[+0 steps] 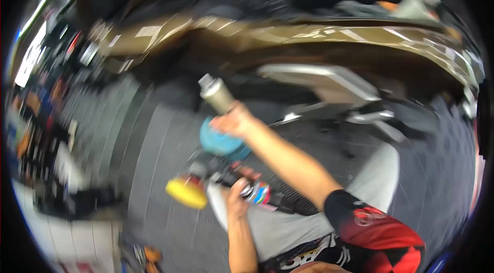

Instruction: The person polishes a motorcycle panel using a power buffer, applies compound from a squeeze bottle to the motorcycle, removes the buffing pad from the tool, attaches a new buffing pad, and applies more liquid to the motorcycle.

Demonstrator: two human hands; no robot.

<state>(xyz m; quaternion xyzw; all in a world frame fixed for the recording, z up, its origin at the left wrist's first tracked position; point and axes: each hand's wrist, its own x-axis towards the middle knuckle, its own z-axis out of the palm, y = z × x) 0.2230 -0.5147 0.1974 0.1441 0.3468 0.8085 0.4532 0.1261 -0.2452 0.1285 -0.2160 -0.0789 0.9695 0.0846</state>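
My left hand (236,199) is closed around the dark body of a polisher (218,174), whose yellow foam pad (186,193) faces down and left. A colourful label shows on the polisher beside my fingers. Farther up, my right hand (235,120) grips the lower end of a pale bottle (218,96), tilted with its light cap toward the upper left. Just below that hand is a round blue object (218,138), partly hidden by the fingers; blur hides what it is.
A glossy brown-gold car body panel (288,36) with light reflections runs across the top. Below it stands a pale angular frame (324,80). My legs in grey trousers (288,232) are bent over the dark ribbed floor (159,170). Blurred clutter lines the left side.
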